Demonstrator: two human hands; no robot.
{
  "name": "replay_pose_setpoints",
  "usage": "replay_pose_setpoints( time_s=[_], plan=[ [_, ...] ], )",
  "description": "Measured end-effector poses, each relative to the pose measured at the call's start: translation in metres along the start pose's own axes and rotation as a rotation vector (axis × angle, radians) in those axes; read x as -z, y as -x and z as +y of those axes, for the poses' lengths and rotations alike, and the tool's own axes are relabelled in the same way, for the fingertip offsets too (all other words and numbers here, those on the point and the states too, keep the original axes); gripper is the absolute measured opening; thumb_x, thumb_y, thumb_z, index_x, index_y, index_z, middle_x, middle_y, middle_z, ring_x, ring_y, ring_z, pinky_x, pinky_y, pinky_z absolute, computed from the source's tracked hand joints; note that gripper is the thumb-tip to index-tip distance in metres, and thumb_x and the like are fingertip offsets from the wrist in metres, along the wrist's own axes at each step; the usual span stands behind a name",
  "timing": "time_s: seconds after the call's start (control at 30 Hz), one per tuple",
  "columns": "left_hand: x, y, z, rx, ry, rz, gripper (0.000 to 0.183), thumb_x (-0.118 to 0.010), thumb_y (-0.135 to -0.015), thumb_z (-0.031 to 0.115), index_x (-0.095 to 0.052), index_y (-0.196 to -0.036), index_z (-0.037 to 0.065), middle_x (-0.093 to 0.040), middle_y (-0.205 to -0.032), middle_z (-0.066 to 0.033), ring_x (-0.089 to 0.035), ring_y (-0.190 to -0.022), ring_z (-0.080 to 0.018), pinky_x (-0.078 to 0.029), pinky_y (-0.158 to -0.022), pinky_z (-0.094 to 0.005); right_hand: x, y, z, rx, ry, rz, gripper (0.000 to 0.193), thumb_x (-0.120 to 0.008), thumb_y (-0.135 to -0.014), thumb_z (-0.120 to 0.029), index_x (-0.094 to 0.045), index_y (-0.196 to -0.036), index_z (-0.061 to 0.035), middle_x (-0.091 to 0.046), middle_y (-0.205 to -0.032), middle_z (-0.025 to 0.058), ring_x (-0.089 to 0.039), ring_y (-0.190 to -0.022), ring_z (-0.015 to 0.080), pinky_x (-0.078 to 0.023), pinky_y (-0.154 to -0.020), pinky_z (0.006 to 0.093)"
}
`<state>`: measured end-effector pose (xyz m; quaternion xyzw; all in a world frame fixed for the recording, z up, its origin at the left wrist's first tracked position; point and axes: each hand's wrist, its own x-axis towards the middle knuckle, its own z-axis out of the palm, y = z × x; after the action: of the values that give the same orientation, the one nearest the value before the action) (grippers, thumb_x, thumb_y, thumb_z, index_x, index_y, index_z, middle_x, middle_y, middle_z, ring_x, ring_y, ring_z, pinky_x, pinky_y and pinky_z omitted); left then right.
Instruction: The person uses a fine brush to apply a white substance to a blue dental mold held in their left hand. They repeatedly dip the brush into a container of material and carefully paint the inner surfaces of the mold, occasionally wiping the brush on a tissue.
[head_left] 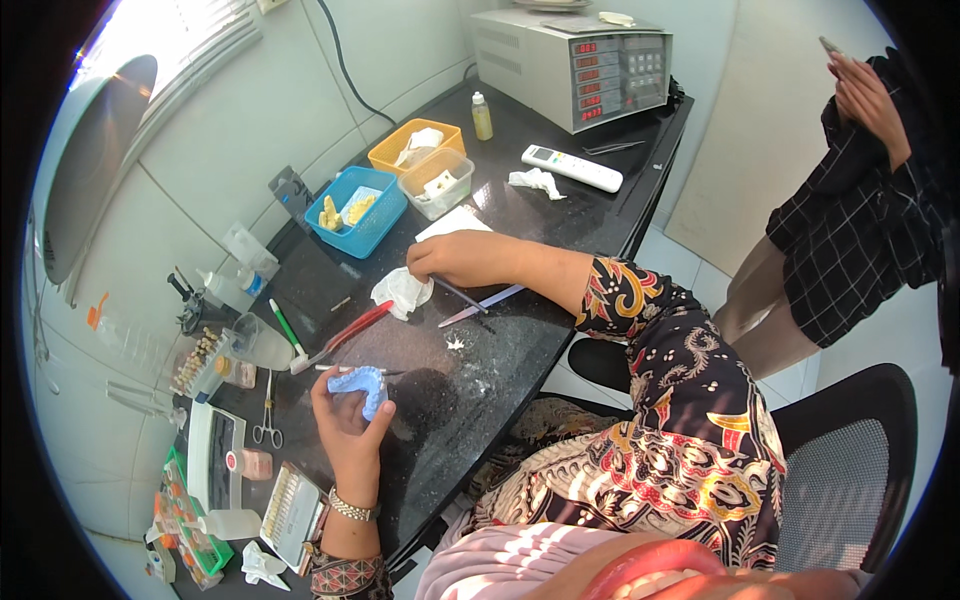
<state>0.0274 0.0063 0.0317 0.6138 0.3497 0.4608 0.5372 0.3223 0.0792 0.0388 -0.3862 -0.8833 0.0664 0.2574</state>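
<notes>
My left hand (352, 425) is closed round a blue horseshoe-shaped dental model (362, 386), raised over the near left part of the dark table. Farther off, my right hand (452, 256) has its fingers drawn together beside a crumpled white tissue (402, 292). A thin dark rod (463, 296) runs out from under that hand; whether the fingers grip the rod or the tissue is hidden. A pale slim blade-like tool (480, 306) lies across under the rod's end. White crumbs (456, 342) are scattered on the tabletop between the hands. A red-handled tool (350, 335) lies beyond the model.
Behind stand a blue basket (378, 234) with yellowish pieces, a yellow basket (458, 137) and a clear tub (438, 205). A box with red displays (570, 75), a remote control (572, 168), scissor-like forceps (268, 425) and bottles are around. A person (850, 230) stands at right.
</notes>
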Motion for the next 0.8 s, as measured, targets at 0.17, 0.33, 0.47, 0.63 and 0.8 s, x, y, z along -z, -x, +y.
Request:
replay_pose_setpoints(
  time_s=[0.17, 0.33, 0.47, 0.63, 0.8],
  plan=[
    [0.000, 0.004, 0.011, 0.002, 0.038, 0.028, 0.065, -0.068, -0.074, -0.004, -0.034, -0.129, 0.006, -0.043, -0.118, -0.0069, -0.050, -0.107, -0.0193, -0.044, -0.088, -0.0301, -0.004, -0.003, 0.004, -0.019, 0.066, -0.084, 0.010, -0.053, -0.077, 0.001, -0.056, -0.085, -0.0039, -0.057, -0.096, 0.0068, -0.058, -0.093, 0.0274, -0.047, -0.076, 0.0368],
    [-0.005, 0.000, 0.010, 0.022, 0.063, 0.026, 0.067, -0.068, -0.073, -0.005, -0.034, -0.129, 0.007, -0.042, -0.119, -0.0075, -0.050, -0.107, -0.0199, -0.045, -0.087, -0.0299, 0.000, 0.003, 0.005, -0.029, 0.122, -0.097, 0.006, -0.051, -0.079, -0.002, -0.055, -0.083, -0.0035, -0.056, -0.095, 0.0076, -0.058, -0.093, 0.0268, -0.048, -0.076, 0.0368],
    [-0.001, 0.002, 0.008, 0.001, 0.039, 0.073, 0.068, -0.069, -0.072, -0.007, -0.034, -0.129, 0.007, -0.041, -0.121, -0.0079, -0.049, -0.109, -0.0203, -0.045, -0.088, -0.0303, -0.008, -0.002, 0.003, 0.003, 0.082, -0.058, 0.008, -0.050, -0.077, 0.001, -0.055, -0.080, -0.0045, -0.056, -0.091, 0.0079, -0.058, -0.089, 0.0286, -0.046, -0.074, 0.0387],
    [0.000, 0.006, 0.012, -0.019, 0.014, 0.118, 0.066, -0.069, -0.075, 0.002, -0.034, -0.131, 0.006, -0.041, -0.123, -0.0081, -0.049, -0.111, -0.0211, -0.044, -0.090, -0.0306, -0.008, -0.004, -0.003, 0.018, 0.057, -0.035, 0.010, -0.050, -0.076, 0.003, -0.055, -0.081, -0.0043, -0.056, -0.091, 0.0080, -0.059, -0.089, 0.0282, -0.047, -0.074, 0.0389],
    [-0.001, 0.005, 0.010, -0.050, 0.019, 0.101, 0.066, -0.070, -0.077, 0.012, -0.034, -0.132, 0.005, -0.041, -0.124, -0.0082, -0.049, -0.110, -0.0208, -0.045, -0.089, -0.0312, 0.002, -0.001, -0.006, 0.025, 0.075, 0.018, 0.012, -0.051, -0.077, 0.002, -0.057, -0.084, -0.0046, -0.057, -0.093, 0.0073, -0.059, -0.090, 0.0268, -0.048, -0.074, 0.0374]
  ],
)
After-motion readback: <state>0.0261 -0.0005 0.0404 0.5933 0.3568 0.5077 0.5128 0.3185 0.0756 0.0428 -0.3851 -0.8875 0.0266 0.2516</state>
